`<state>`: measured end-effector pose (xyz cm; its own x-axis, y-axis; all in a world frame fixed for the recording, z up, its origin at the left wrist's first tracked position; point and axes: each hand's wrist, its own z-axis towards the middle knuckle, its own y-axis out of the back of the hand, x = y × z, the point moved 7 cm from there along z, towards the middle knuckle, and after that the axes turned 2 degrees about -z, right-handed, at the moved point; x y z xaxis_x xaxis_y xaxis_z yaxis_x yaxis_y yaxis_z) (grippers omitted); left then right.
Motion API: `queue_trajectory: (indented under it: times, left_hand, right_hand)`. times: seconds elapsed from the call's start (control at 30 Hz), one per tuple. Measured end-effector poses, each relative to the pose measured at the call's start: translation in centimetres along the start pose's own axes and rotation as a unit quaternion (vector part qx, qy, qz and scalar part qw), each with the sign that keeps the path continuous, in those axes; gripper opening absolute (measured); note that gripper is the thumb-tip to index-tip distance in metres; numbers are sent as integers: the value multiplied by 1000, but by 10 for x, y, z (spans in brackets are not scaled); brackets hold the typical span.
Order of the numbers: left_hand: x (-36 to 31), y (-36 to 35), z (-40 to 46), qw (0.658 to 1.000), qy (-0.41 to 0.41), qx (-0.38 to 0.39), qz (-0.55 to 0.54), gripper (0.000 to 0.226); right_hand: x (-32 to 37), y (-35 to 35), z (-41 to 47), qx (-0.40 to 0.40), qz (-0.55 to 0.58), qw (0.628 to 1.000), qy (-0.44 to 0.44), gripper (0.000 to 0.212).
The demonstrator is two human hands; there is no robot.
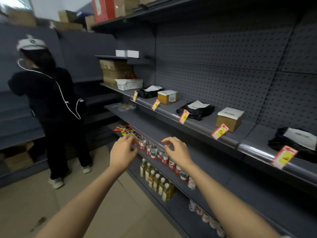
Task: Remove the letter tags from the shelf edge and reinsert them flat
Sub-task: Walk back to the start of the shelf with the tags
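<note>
Hands: left hand point(122, 152) and right hand point(177, 152) half-curled, empty, mid-frame | letter tags point(219, 131) tilted along shelf edge point(197, 127), right | likely light, bendy card; pinch by side edges.

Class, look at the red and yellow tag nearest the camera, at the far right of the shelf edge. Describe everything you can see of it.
The nearest tag is a small card, red-bordered with a yellow panel holding a dark mark and a pale arrow shape near its top; the print is too blurred to read. It looks like thin card or plastic. Its lower end sits in the glossy grey shelf-edge strip, and it sticks up and outward, tilted, not flat. A black bag with a white label lies behind it. Neither hand touches it.
</note>
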<state>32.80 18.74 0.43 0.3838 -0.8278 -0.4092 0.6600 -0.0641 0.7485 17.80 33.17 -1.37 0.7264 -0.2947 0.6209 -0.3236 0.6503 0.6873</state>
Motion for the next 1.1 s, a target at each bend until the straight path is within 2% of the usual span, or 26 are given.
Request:
queue_trajectory:
  times: [0.27,0.53,0.7,0.83,1.0,1.1]
  left_hand:
    - [113,13,39,999,38,14,2,18]
    - [183,-18,97,998,59,24,-8,15]
    - [230,-50,176,998,53,37,28,16]
    - [265,-67,264,997,43,46,47,13]
    - [300,-86,366,998,63,3,-11,10]
    - [315,-117,407,998,52,23,-21,14]
  right_hand:
    - [44,-97,75,13,5,1000,9,17]
    - [42,-165,164,41,-5,999,14,17]
    - [33,-210,261,69,-61,994,51,20]
    - [33,-226,357,56,-61,995,61,24]
    - [21,-229,460,28,-70,994,79,25]
    - [5,-234,503,4,-109,991,72,26]
